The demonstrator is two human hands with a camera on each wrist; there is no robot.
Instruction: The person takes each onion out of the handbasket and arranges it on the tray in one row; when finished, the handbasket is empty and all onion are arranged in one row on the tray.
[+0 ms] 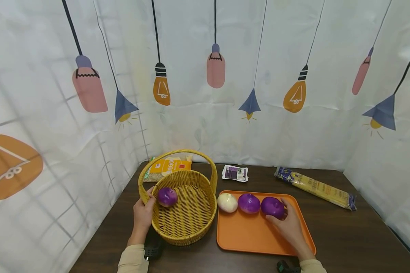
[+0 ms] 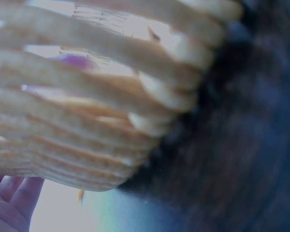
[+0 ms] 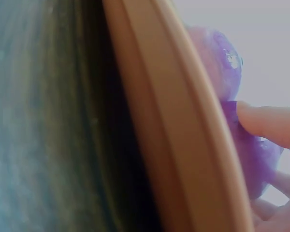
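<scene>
Right hand (image 1: 290, 224) clamped on purple bulb (image 1: 272, 207), thumb and fingers either side, in far right part of orange tray (image 1: 246, 236). Bulb near-round; can't call a long axis or pointing direction. Left hand (image 1: 143, 211) grips basket (image 1: 193, 214) near handle foot, left of tray; mouth up, handle arching left-right. Hands well apart. Print on sachet (image 1: 235, 173) and long yellow pack (image 1: 317, 187), both beyond tray: unreadable. Pack slants far-left to near-right.
</scene>
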